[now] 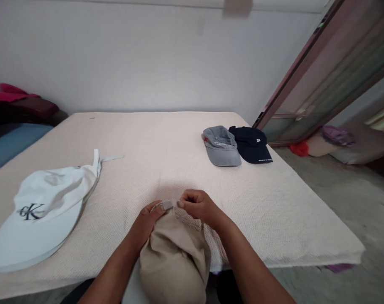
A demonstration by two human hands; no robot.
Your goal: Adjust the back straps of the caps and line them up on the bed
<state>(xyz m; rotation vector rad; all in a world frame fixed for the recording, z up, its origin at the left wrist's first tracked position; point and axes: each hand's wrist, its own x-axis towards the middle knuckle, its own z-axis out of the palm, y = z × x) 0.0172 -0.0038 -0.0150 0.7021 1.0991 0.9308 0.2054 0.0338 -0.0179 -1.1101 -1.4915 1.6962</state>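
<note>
A beige cap (175, 257) lies at the near edge of the cream-covered mattress (166, 156), its brim pointing toward me. My left hand (147, 221) pinches the back of the cap from the left. From the right, my right hand (198, 204) pinches the cap's rear strap (168, 204), fingers curled closed. Both hands meet at the strap.
A white cap (42, 211) with a dark logo and loose straps lies at the left. A grey cap (221, 145) and a navy cap (251, 143) sit side by side at the far right. Folded clothes (17, 101) are at the far left; a framed panel (331, 71) leans at right.
</note>
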